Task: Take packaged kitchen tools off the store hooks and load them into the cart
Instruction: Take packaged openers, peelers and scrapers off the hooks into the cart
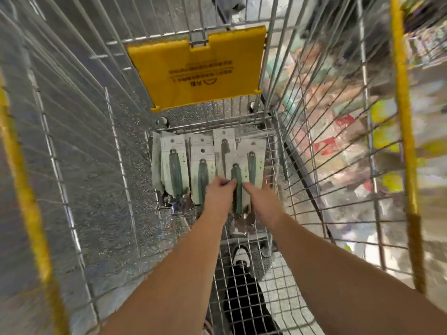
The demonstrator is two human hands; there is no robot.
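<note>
Both my arms reach down into the wire cart point(271, 122). My left hand point(219, 194) and my right hand point(260, 199) grip one packaged kitchen tool point(238, 187) from either side, low over the cart floor. It has a dark green handle on a pale card, and its metal end shows below my hands. Several more packaged tools point(176, 165) of the same kind lie side by side on the cart bottom, their hang-holes toward the far end. The held pack lies over the right end of that row.
A yellow fold-down flap point(198, 68) with printed text hangs at the cart's far end. Yellow rim bars point(406, 141) run along both cart sides. Blurred store shelves with packaged goods point(338, 131) show through the right wall. A foot point(242, 262) is visible beneath the mesh.
</note>
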